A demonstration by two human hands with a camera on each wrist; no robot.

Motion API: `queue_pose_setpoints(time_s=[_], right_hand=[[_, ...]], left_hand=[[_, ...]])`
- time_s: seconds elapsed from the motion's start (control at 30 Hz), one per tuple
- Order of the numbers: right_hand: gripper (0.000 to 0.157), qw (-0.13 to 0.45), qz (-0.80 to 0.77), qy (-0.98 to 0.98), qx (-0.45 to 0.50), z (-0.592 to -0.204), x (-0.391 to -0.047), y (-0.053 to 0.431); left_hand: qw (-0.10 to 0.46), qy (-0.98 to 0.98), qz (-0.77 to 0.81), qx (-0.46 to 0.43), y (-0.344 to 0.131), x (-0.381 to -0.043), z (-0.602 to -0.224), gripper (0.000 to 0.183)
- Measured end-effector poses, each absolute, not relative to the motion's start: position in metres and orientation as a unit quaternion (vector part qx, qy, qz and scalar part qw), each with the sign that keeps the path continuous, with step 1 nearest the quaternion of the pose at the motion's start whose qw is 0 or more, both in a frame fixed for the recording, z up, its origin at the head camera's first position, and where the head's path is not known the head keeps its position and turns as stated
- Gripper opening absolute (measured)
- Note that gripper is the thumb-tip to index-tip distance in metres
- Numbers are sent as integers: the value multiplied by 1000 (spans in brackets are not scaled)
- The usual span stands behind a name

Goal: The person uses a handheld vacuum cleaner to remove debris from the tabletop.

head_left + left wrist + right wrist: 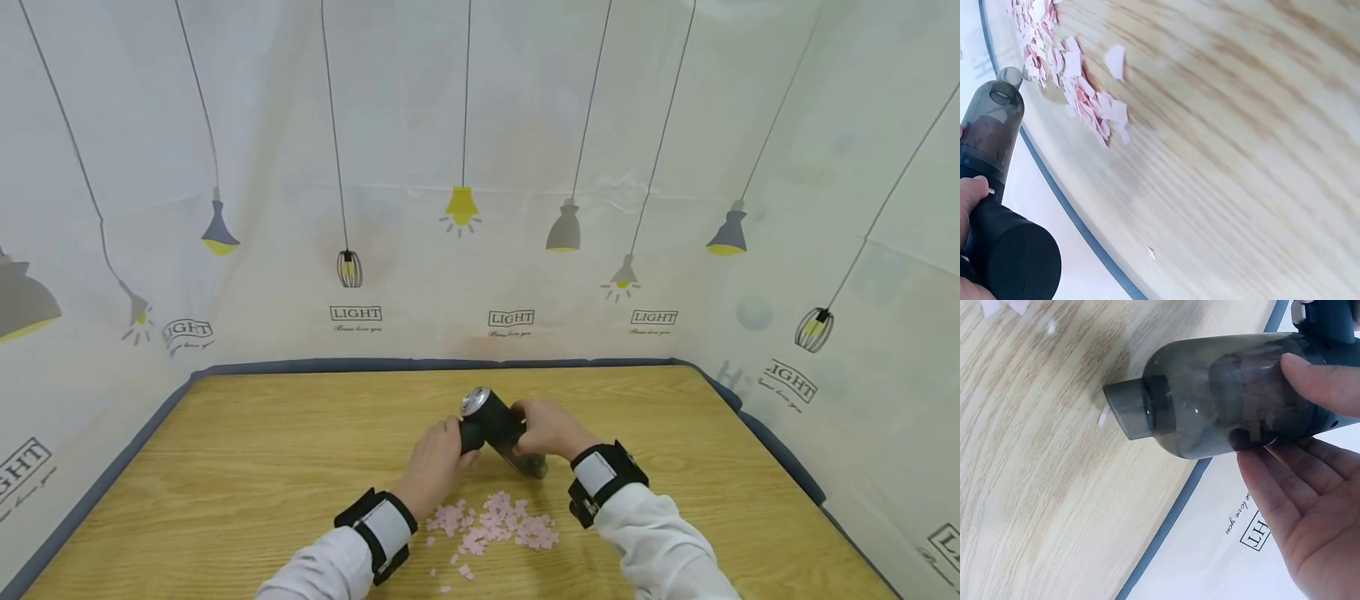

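Head view, L to R: L hand (438,454) grips the stubby black side handle (471,435) of a black handheld vacuum (493,414); R hand (551,429) grasps the upper part of its smoky see-through plastic cup (1210,394), thumb one side, fingers opp. Vac is btwn both hands, tilted, over the yellow-brown wood-grain table (262,433), just beyond small pale-pink paper scraps (495,523); can't tell if its short slanted nozzle (1129,407) touches down.

Step looks like steadying/adjusting the cup: prob best to keep L grip firm so the vac doesn't swing, R hold light + even on the plastic, nozzle off the scraps so they don't scatter.

Looks, L to R: matte handle w/ flat round end, black body w/ silver-coloured end cap (476,400), then grey-brown cup w/ dark shapes inside (contents unclear), nozzle same tint, lowest.
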State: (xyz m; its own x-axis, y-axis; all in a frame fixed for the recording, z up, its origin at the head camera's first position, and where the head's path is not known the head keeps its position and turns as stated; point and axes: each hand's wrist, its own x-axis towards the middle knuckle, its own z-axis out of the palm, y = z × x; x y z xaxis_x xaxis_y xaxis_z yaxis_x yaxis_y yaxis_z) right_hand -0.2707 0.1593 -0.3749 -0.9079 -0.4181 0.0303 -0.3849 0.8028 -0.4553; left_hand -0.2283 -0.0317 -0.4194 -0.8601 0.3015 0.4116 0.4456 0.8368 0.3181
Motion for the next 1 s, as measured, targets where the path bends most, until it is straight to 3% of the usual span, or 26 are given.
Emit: queue_pose_setpoints(time_s=[0.47, 0.8, 1.0], right_hand=[[51, 42, -263, 939, -217, -376, -269, 156], [51, 45, -258, 940, -218, -377, -268, 154], [53, 71, -274, 931, -231, -377, -268, 154]], left_hand=[[183, -942, -210, -189, -34, -229, -422, 40], [111, -944, -240, -199, -44, -231, -415, 39], [101, -940, -249, -208, -49, -236, -417, 37]])
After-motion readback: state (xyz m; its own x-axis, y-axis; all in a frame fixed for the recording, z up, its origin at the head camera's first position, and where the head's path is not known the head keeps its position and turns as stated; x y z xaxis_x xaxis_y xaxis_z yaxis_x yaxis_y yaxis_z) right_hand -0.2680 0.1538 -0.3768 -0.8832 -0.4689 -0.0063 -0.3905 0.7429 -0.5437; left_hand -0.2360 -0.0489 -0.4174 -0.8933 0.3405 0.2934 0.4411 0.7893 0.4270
